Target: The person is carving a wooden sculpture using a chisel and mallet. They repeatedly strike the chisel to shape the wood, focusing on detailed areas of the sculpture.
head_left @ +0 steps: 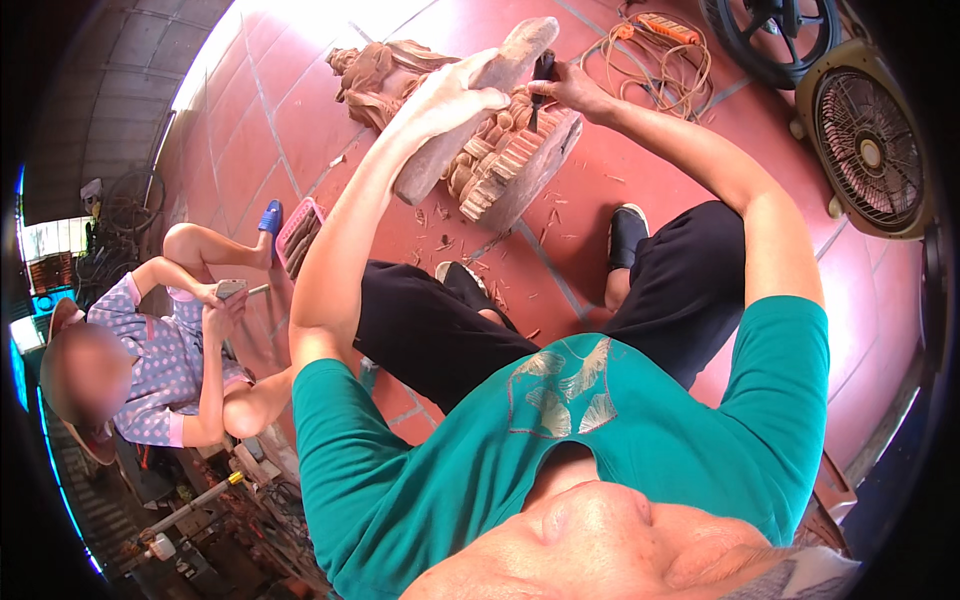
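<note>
A carved wooden piece (483, 165) with rows of ridged relief stands on the tiled floor in front of me. Across its left side lies a long, rough greyish block of wood (520, 55). My left hand (455, 97) is closed around this block, thumb nearest me. My right hand (578, 90) pinches a slim dark-handled tool (543, 70) at the carving's far right; its working end is too small to tell. Another carved wooden figure (385, 75), with flowing folds, lies just beyond my left hand.
Wood chips (440, 240) litter the floor between my feet. An orange power strip (668, 28) with coiled cable lies far right, near a wheel (775, 35) and box fan (868, 145). At left, a seated person (165, 360) holds a phone beside a pink basket (300, 235).
</note>
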